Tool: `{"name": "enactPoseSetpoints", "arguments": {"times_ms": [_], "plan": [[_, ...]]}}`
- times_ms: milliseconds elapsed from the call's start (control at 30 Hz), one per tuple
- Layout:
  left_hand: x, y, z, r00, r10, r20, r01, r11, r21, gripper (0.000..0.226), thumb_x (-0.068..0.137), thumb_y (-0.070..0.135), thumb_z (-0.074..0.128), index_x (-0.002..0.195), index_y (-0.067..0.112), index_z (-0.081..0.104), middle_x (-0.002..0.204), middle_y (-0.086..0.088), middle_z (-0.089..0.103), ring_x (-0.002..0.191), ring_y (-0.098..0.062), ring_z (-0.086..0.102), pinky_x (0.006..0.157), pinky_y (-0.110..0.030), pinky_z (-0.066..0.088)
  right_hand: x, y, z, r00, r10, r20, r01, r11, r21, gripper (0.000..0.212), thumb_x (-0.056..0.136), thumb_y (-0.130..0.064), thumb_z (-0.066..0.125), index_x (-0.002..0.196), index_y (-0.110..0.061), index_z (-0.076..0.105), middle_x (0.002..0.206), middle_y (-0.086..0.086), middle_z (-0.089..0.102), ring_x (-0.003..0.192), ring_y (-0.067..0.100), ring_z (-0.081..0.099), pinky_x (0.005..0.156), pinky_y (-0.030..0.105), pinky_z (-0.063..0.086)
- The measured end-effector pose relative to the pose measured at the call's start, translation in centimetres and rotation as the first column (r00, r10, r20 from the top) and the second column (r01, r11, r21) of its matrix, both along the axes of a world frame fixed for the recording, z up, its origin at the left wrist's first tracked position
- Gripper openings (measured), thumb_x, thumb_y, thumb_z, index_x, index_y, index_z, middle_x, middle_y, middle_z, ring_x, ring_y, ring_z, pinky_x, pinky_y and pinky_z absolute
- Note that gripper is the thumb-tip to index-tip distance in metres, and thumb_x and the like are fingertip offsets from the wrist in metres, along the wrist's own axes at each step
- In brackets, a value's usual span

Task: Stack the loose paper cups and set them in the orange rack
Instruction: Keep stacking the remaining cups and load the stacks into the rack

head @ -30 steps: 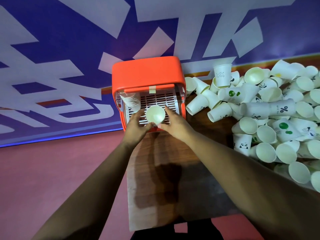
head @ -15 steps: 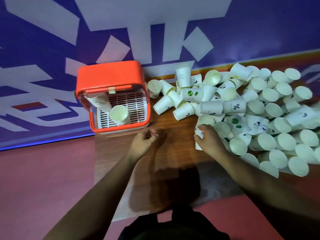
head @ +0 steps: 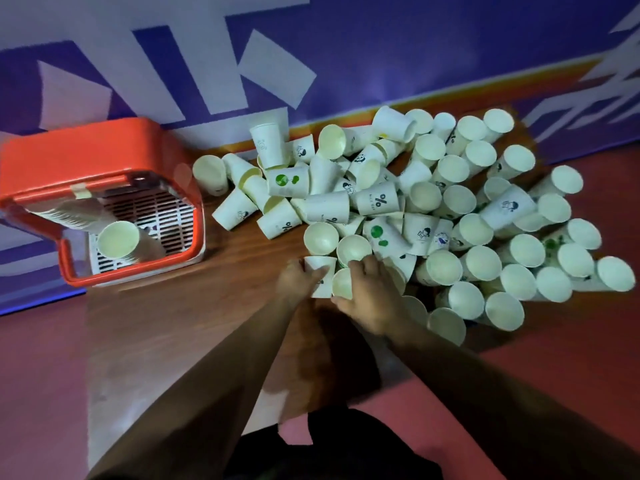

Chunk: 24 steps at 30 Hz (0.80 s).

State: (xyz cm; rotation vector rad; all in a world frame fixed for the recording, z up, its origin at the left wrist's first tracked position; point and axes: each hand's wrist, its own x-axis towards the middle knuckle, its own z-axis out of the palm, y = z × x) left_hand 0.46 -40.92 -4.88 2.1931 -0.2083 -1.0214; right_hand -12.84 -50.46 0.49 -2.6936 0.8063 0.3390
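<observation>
On my feed both forearms reach in from the bottom edge and meet at the near edge of the pile (head: 433,202). The left hand (head: 298,280) has its fingers wrapped round a cup (head: 322,270), held rim up just above the table (head: 194,306). Touching it on the right, the right hand (head: 372,299) curls over a second cup (head: 341,284) whose mouth faces me; thumb below, fingers over the rim, so I read that as a grip too.

Beyond the hands, the pile spreads across the right half of the table, most cups on their sides or tilted, some printed with green or dark marks.

The rack (head: 86,150) stands at the far left end of the table, well apart from the hands. Inside it a stack (head: 119,240) leans with its mouth toward me, and another stack (head: 59,214) lies behind it against the left wall.

A blue and white banner (head: 381,46) fills the background.
</observation>
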Motion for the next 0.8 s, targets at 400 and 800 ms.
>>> {"name": "enactPoseSetpoints", "arguments": {"times_ms": [400, 800], "plan": [[1.1, 3.4, -0.2, 0.999, 0.037, 0.031, -0.037, 0.999, -0.028, 0.049, 0.073, 0.057, 0.077, 0.101, 0.02, 0.062, 0.09, 0.01, 0.07, 0.083, -0.009, 0.068, 0.07, -0.029, 0.055, -0.3, -0.2, -1.2, 0.996, 0.091, 0.007, -0.089, 0.985, -0.144, 0.077, 0.051, -0.05, 0.082, 0.113, -0.009, 0.061, 0.098, 0.013, 0.058, 0.088, 0.034, 0.058, 0.078, 0.043, 0.048], [7.1, 16.0, 8.7, 0.96, 0.279, 0.005, -0.248, 0.859, -0.449, 0.044, 0.088, 0.032, 0.074, 0.125, 0.014, 0.057, 0.113, -0.004, 0.071, 0.107, -0.022, 0.068, 0.082, -0.032, 0.055, 7.3, 3.2, 5.2, 0.948, -0.128, 0.293, 0.018, 0.936, 0.352, 0.072, 0.07, -0.046, 0.079, 0.13, -0.014, 0.054, 0.125, 0.004, 0.045, 0.122, 0.022, 0.042, 0.095, 0.026, 0.034]]}}
